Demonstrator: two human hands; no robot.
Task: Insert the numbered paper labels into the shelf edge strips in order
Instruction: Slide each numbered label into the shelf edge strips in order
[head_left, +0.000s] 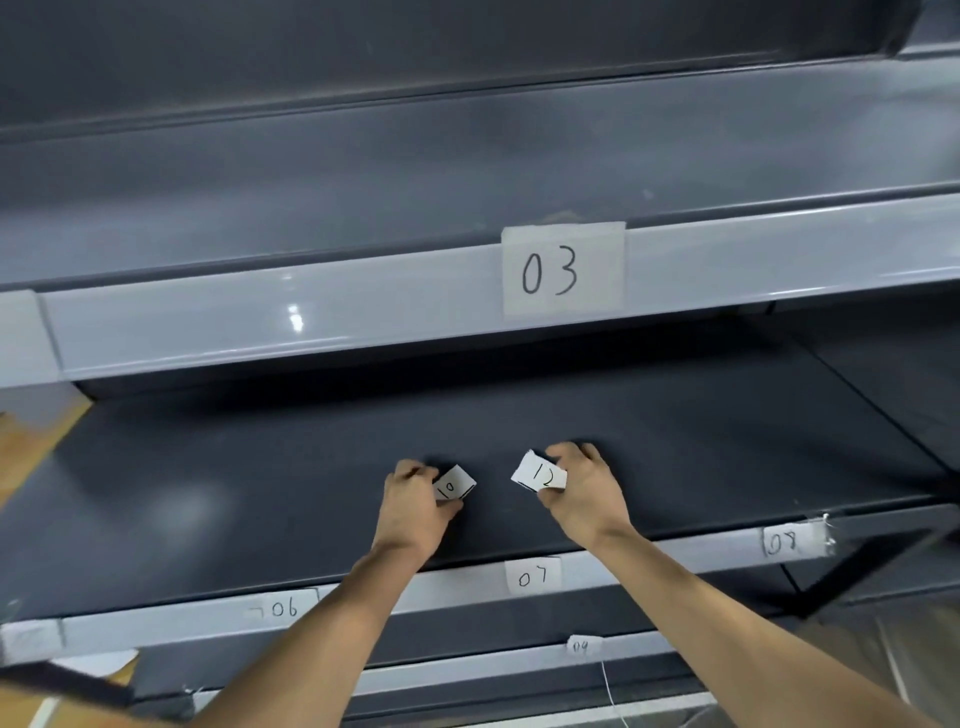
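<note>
Both hands reach over the dark middle shelf. My left hand pinches a small white paper label marked 10. My right hand holds a label marked 12, with at least one more slip under it. The grey edge strip above carries label 03. The strip at the front of the middle shelf carries labels 06, 07 and 08. A lower strip carries label 09.
The shelving unit is dark grey with a back panel behind the upper shelf. Cardboard shows at the left edge and a dark metal bracket stands at the right end of the middle shelf. A thin white string hangs below label 09.
</note>
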